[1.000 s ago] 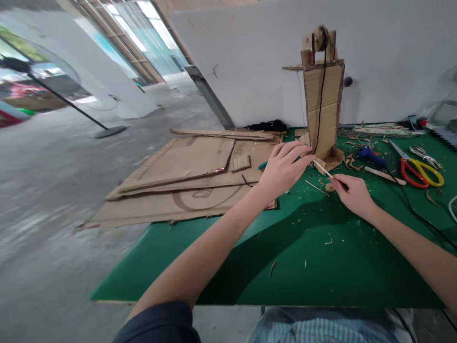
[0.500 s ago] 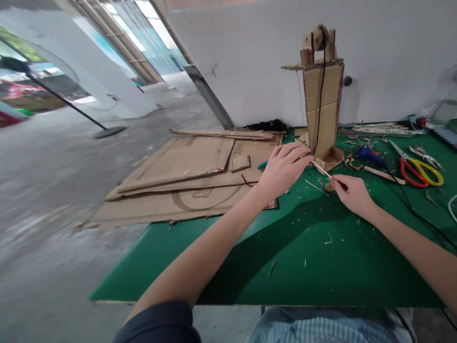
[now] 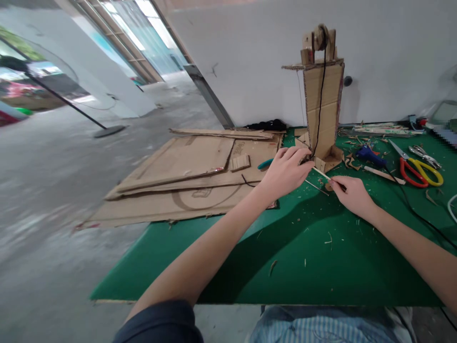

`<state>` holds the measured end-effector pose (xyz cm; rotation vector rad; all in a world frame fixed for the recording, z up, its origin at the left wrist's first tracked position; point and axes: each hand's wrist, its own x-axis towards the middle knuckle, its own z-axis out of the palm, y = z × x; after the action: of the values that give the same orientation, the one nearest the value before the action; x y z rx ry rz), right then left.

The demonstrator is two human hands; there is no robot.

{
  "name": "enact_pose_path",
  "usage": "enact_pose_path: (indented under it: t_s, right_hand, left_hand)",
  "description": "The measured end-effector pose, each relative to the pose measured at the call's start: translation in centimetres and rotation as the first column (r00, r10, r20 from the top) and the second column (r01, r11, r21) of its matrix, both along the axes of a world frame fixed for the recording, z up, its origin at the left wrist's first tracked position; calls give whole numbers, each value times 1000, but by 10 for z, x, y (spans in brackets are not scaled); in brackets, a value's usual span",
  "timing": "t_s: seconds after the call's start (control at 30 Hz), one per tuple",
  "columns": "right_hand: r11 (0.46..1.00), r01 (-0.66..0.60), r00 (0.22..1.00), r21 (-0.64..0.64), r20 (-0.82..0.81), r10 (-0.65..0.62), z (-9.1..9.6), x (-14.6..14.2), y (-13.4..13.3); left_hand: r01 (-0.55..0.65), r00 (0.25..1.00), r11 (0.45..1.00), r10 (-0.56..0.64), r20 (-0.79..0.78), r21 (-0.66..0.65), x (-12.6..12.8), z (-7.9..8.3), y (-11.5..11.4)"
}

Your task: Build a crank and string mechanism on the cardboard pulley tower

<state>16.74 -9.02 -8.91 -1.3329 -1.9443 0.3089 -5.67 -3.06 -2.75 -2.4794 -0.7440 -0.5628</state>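
A tall cardboard tower with a pulley wheel on top stands on the green table; a black string runs down its front. My left hand is at the tower's foot, fingers pinched at the lower end of the string. My right hand is closed on a thin wooden stick that points toward the tower's base and my left fingertips. A small cardboard disc lies under the stick beside my right hand.
Flat cardboard sheets lie on the table's left end. Right of the tower are a blue glue gun, red and yellow scissors, pliers, a black cable and cardboard scraps. A white wall stands behind.
My left fingers have closed in toward the string at the tower's foot. My right hand with the stick has shifted slightly left and down.
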Motion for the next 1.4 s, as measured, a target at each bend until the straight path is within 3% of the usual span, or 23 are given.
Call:
enact_pose_path:
  t_s: [0.17, 0.33, 0.6, 0.83, 1.0, 1.17, 1.3, 1.4]
  right_hand:
    - [998, 8, 998, -55, 68, -5, 0, 0, 0]
    - [991, 95, 992, -94, 91, -87, 4, -1, -3]
    - [997, 75, 996, 8, 52, -75, 8, 9, 0]
    - [998, 62, 998, 25, 16, -62, 4, 9, 1]
    - [1000, 27, 999, 13, 33, -28, 1, 10, 2]
    - [999, -17, 1000, 49, -4, 17, -2, 9, 3]
    - [998, 20, 999, 65, -28, -18, -5, 10, 6]
    - [998, 61, 998, -13, -7, -61, -6, 13, 9]
  left_hand:
    - [-15, 999, 999, 16, -35, 49, 2, -5, -2]
    - [-32, 999, 996, 35, -37, 78, 4, -12, -3]
    - [-226, 973, 974, 225, -54, -16, 0, -11, 2]
    - [-306, 951, 938, 296, -83, -162, 1, -13, 4]
    - [-196, 981, 955, 192, -39, -222, 2, -9, 2]
    - [-92, 981, 967, 47, -188, -238, 5, -3, -3]
    - [-170, 957, 954, 100, -272, -245, 0, 6, -1]
    - [-298, 914, 915, 192, -357, -272, -9, 16, 5]
